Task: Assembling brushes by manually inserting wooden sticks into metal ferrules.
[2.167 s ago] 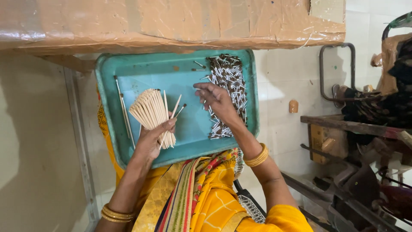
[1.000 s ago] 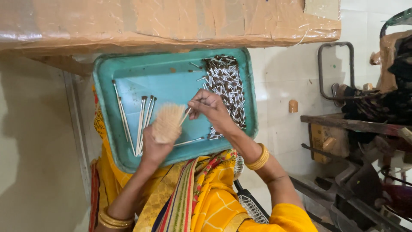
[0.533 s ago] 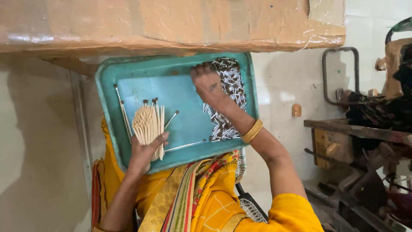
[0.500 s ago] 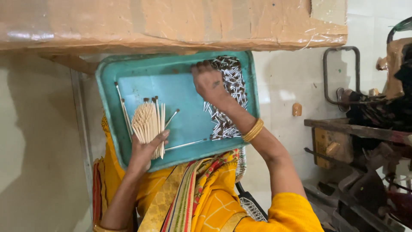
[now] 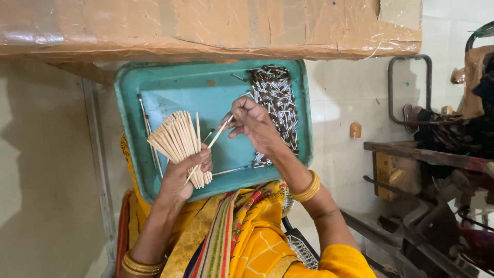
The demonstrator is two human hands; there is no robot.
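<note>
From the head view, a teal tray (image 5: 154, 82) rests on the person's lap, its far edge tucked under a brown cardboard slab (image 5: 206, 25) wrapped in clear film.

The left hand (image 5: 182, 172) is closed around a fanned bundle of pale sticks (image 5: 177, 139) — the fingers (image 5: 205, 157) wrap the lower ends, and the fan spreads up and to the left over the tray floor.

The right hand (image 5: 254, 123) sits over the middle of the tray, its fingers pinched shut on a single stick (image 5: 218, 135) that slants down toward the bundle; the stick's lower end reaches the left hand's fingers.

Just right of that hand, touching the tray's right wall, lies a heap of small dark pieces (image 5: 275, 98) with pale ends — too small to tell more. A few loose thin rods (image 5: 146, 123) lie along the tray's left side, and another one (image 5: 231, 170) near the front rim.

Gold bangles (image 5: 307, 188) circle the right wrist, and more show on the left. Yellow patterned cloth (image 5: 247, 231) covers the lap. To the right stands dark metal clutter (image 5: 437, 154) against a pale tiled wall.
</note>
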